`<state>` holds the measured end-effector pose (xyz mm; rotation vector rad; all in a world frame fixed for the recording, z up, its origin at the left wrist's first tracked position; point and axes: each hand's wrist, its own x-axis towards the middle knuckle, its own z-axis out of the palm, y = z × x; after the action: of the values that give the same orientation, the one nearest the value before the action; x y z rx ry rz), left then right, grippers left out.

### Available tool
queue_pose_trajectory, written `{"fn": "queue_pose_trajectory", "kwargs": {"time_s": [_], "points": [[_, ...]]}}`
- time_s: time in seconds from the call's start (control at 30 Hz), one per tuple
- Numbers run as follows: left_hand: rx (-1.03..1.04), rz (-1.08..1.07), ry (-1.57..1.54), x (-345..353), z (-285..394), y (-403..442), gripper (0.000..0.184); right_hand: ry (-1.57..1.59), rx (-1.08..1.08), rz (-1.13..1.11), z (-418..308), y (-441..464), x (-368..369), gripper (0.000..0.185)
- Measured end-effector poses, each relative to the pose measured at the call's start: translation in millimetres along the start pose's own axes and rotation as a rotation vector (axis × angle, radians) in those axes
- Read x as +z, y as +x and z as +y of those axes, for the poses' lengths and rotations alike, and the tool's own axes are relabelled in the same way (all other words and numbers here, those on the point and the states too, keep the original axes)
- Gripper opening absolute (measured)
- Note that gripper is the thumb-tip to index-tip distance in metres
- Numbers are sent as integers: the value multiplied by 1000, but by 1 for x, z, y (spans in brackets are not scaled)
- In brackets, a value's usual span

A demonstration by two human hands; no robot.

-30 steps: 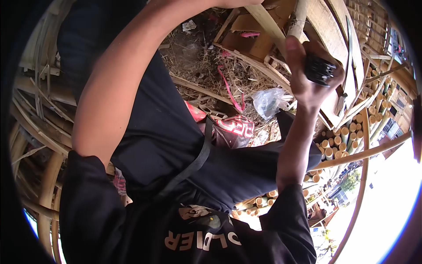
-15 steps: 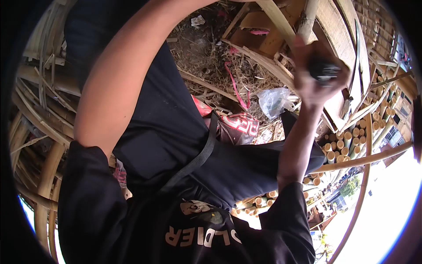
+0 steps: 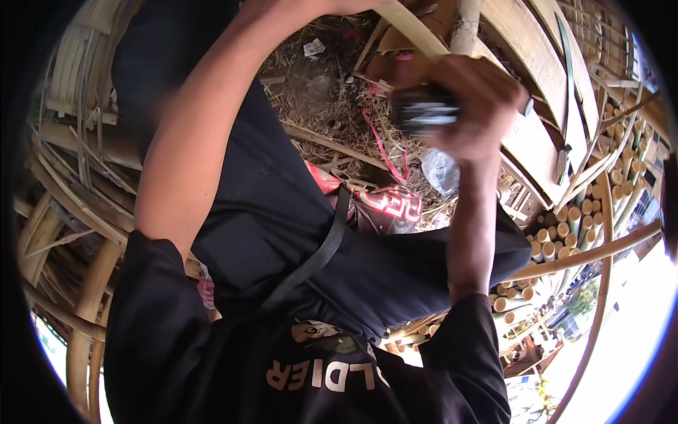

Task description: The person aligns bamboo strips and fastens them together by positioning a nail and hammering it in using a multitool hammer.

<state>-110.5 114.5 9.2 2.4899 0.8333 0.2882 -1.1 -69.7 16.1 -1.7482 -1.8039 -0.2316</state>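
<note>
My right hand (image 3: pixel 477 106) is closed round a black object (image 3: pixel 427 109), which looks like a tool handle. Both are blurred, and the rest of the tool is mostly hidden. Just above this hand, a pale bamboo strip (image 3: pixel 413 30) slants up to the top edge. My left hand (image 3: pixel 346 3) is at that edge, by the strip's upper end; its fingers are cut off, so its grip cannot be made out. An upright bamboo pole (image 3: pixel 466 28) stands behind the strip, beside pale boards (image 3: pixel 526 42).
A long thin curved object (image 3: pixel 567 71) lies along the boards. Pink string (image 3: pixel 381 145), a clear plastic bag (image 3: pixel 439 172) and a red printed bag (image 3: pixel 388 208) lie on the littered ground. Cut bamboo poles (image 3: pixel 565 230) are stacked at right; bent strips (image 3: pixel 78 191) are at left.
My right hand has moved left with the black object and turned, so the object now points left. My left hand has shifted slightly left along the top edge.
</note>
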Motion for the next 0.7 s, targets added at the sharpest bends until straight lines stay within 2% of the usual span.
{"fn": "queue_pose_trajectory", "kwargs": {"time_s": [0.03,0.07,0.13,0.2,0.23,0.27,0.33,0.37,0.4,0.47,0.5,0.53,0.57,0.6,0.63,0.67,0.7], "points": [[36,72,18,3,-1,1,48,-43,-164,-50,-4,1,7,36],[82,142,34,4,0,3,48,-21,-148,-103,-3,5,1,30],[45,99,44,-11,16,-1,48,193,131,14,2,10,-12,27],[26,176,15,-6,17,0,48,225,167,19,6,8,-13,28],[78,301,31,-2,22,-5,49,241,185,22,8,8,-14,31],[103,186,7,18,15,-15,57,203,82,30,5,11,-9,30],[48,163,2,28,31,-17,57,-31,-56,-189,-7,7,1,25],[36,108,-23,36,28,-15,58,-23,-43,-190,-8,4,5,25],[43,167,38,41,31,-14,58,-12,-28,-193,-8,2,7,26],[36,171,-36,39,35,-14,58,201,140,46,-2,7,-6,24],[51,137,-19,37,33,-14,49,336,252,163,6,7,-9,24],[378,260,106,49,4,-15,33,473,354,288,15,8,-11,25],[496,331,139,62,-15,-12,26,655,500,284,19,9,-17,28],[613,397,167,65,-26,-6,20,644,512,264,19,9,-16,31],[770,353,156,49,-8,-1,17,641,503,310,17,8,-15,32],[590,354,40,56,2,-9,27,638,494,349,17,8,-13,32],[479,351,6,58,11,-14,28,656,504,385,19,8,-13,32]]}}
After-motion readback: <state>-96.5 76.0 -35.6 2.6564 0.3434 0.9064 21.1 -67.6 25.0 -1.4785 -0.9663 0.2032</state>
